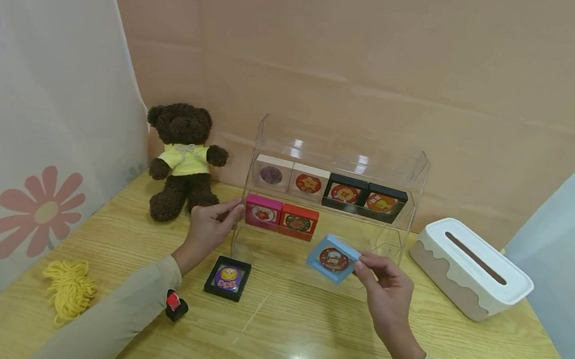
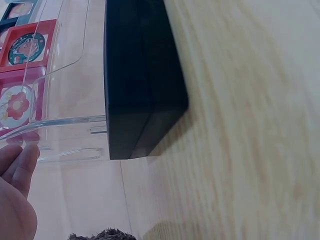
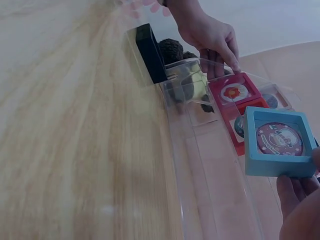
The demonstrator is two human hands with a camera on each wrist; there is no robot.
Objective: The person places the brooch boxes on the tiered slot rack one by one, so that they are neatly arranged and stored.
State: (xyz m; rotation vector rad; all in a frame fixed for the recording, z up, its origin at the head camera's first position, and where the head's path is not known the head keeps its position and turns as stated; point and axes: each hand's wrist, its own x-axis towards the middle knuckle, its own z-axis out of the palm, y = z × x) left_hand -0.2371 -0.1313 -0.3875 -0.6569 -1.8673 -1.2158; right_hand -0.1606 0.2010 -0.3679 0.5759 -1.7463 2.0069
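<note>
My right hand (image 1: 391, 298) pinches a light blue square display frame (image 1: 333, 259) by its right edge, holding it tilted in front of the clear display stand (image 1: 279, 257). Inside that frame is a round brown-red badge. At the stand's left side, my left hand (image 1: 210, 230) grips the side edge between thumb and fingers, close beside a magenta frame (image 1: 262, 212). A red frame (image 1: 298, 223) adjoins the magenta one on the lower tier. On the table, below the left hand, lies a black frame (image 1: 227, 278) with a purple and yellow badge.
Two pale frames (image 1: 290, 178) and two black frames (image 1: 364, 197) fill the upper tier. A brown teddy bear (image 1: 181, 159) sits left of the stand, with yellow yarn (image 1: 69, 291) nearer the front. A white tissue box (image 1: 467, 268) stands to the right.
</note>
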